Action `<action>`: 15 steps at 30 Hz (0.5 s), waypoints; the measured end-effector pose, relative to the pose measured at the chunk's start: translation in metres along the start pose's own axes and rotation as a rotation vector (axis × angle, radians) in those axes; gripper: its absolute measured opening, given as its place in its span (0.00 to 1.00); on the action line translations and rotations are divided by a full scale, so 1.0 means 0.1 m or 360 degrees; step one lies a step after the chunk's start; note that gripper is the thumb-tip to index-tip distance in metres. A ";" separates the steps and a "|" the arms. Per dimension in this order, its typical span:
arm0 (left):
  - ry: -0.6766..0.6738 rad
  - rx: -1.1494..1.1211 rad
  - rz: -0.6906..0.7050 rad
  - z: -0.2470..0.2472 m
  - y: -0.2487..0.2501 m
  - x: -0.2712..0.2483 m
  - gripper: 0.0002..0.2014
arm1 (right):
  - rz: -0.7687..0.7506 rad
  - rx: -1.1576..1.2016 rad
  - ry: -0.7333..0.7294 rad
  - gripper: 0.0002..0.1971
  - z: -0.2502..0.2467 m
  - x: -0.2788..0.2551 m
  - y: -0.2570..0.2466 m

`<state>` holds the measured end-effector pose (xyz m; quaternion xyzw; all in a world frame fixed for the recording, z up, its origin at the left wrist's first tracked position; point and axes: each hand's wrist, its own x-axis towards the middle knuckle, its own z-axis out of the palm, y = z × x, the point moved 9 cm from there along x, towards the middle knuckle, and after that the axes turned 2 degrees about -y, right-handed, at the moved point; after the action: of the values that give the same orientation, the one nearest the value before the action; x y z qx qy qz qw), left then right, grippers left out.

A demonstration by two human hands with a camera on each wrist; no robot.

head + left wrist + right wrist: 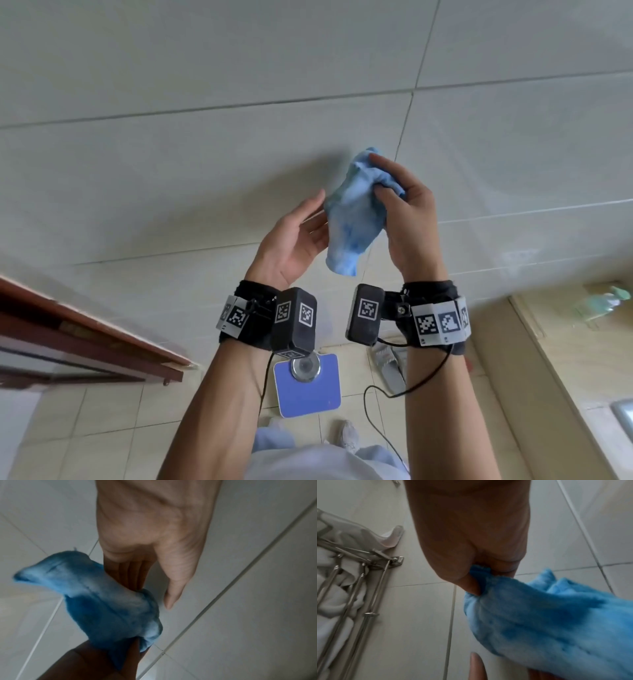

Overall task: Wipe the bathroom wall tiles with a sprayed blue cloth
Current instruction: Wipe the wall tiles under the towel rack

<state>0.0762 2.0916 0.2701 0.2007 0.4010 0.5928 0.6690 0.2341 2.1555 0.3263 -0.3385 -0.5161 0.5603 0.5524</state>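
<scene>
Your right hand (407,219) has its fingers (387,164) and thumb curled into the upper part of the blue cloth (356,212), pinching a bunched fold; in the right wrist view the fingertips are buried in the pile, so you cannot see how many of them grip. Your left hand (294,240) is spread and relaxed, palm turned toward the cloth. Its fingers (135,573) lie straight behind the fabric, mostly hidden, and only the thumb shows clearly. Whether those fingers press the cloth or merely lie beside it is hard to tell.

The cloth hangs between your two hands, held up in front of the wall tiles (205,102) and apart from them. Its long axis runs roughly up and down in the head view, the gathered top at your right fingers and the loose tail pointing down toward your wrists. It is soft and fleecy, crumpled into a thick roll, pale blue with darker blue patches along the lower half.

The tiles are large, pale grey and glossy, with thin grout lines. Below, on the floor, a blue bathroom scale (308,387) with a round dial is partly covered by your left wrist camera. In the right wrist view a metal towel rack (359,582) holding white fabric is cut off at the left edge.
</scene>
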 end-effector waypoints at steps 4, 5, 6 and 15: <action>0.0109 0.0289 0.0213 0.01 0.14 -0.05 0.11 | -0.0088 -0.0434 0.0124 0.23 -0.13 -0.03 -0.02; 0.0150 0.0353 0.0274 0.00 0.20 -0.07 0.11 | -0.0045 -0.0514 0.0103 0.21 -0.13 -0.03 0.04; 0.0183 0.0409 0.0336 0.01 0.27 -0.10 0.10 | 0.0032 -0.0593 0.0058 0.17 -0.12 -0.03 0.12; 0.0022 0.1638 0.0995 0.40 0.79 -0.41 0.13 | 0.0807 0.1015 -0.0834 0.13 0.77 -0.41 0.77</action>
<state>0.0583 2.0778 0.3649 0.6032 0.5627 0.4925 0.2773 0.1470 2.1116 0.2634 -0.1150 -0.3417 0.8740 0.3259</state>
